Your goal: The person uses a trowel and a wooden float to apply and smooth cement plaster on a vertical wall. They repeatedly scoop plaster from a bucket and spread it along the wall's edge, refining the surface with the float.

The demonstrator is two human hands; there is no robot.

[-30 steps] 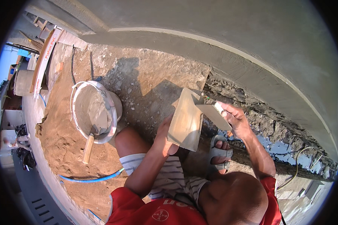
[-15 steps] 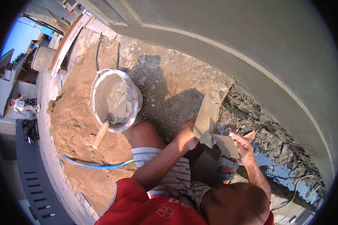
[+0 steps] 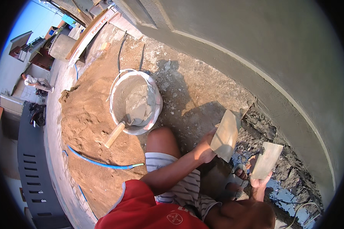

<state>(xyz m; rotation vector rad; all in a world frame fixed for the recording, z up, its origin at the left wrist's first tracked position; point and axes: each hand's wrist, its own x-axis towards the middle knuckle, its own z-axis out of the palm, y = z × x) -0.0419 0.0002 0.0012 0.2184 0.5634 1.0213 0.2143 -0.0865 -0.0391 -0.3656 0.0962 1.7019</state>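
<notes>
Head view of a crouching person plastering at the foot of a rendered wall (image 3: 294, 49). The left hand (image 3: 204, 150) is clenched on the lower edge of a flat wooden board (image 3: 225, 135), held tilted with its upper corner near the wall's base. The right hand (image 3: 260, 182) grasps a wooden float (image 3: 267, 160) from below, its blade upright just beside the board but apart from it; the float's handle is hidden behind the blade. Between the two tools and the wall lies a strip of broken rubble and wet mortar (image 3: 267, 129), leaving only narrow room ahead. Open ground lies to the left, where a sand heap (image 3: 88, 122) spreads toward a curb. A white bucket (image 3: 154, 101) stands at the sand's edge, near the left knee (image 3: 160, 139); it holds grey mortar (image 3: 137, 101) and a trowel whose wooden handle (image 3: 114, 134) juts over the rim, its blade mostly buried. A blue hose (image 3: 103, 165) crosses the sand below the bucket. A sandalled foot (image 3: 236, 181) is partly hidden by the board and forearm. The person's red shirt (image 3: 149, 210) is cut off at the lower edge. A distant figure (image 3: 36, 82) at far left is too small to make out.
</notes>
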